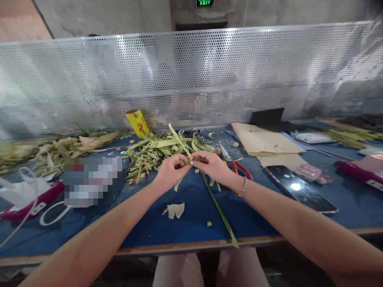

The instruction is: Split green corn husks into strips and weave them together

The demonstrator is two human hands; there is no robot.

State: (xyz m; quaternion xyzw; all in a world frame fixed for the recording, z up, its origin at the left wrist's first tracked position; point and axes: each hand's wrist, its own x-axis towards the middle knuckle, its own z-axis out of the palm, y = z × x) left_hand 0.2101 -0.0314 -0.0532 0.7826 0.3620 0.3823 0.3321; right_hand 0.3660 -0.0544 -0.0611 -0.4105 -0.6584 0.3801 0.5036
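Over the blue tabletop (191, 229), my left hand (169, 172) and my right hand (213, 165) meet, fingertips pinched on green leaf strips. One long strip (220, 213) trails from under my right hand to the table's front edge. Another strip (178, 136) sticks up and away beyond my fingers. What is between the fingertips is small and partly covered. A heap of cut green and pale leaf pieces (149, 153) lies just behind my left hand. Red-handled scissors (245, 170) rest partly hidden behind my right wrist.
A yellow can (138, 123) leans by a perforated metal screen (191, 79) across the back. Brown paper (266, 139), a phone (301, 189) and a pink case (308, 171) lie right. Purple power strips (360, 173) flank both sides; a white scrap (176, 210) lies in front.
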